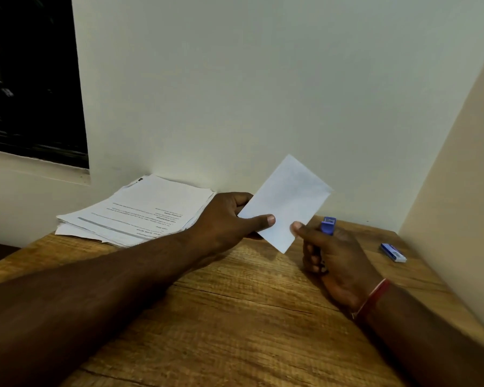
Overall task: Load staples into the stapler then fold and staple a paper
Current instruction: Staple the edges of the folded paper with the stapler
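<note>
A folded white paper [288, 201] is held up above the wooden table [235, 317], tilted with one corner pointing up. My left hand [229, 219] grips its lower left edge, thumb on the front and fingers behind. My right hand [336, 258] grips a small blue stapler [328, 225], whose head sticks up above the fingers. The right thumb touches the paper's lower right edge. Most of the stapler body is hidden inside the hand.
A stack of printed papers [140, 210] lies at the table's back left against the white wall. A small blue and white staple box [393, 252] lies at the right, near the beige side wall. A dark window is at the upper left.
</note>
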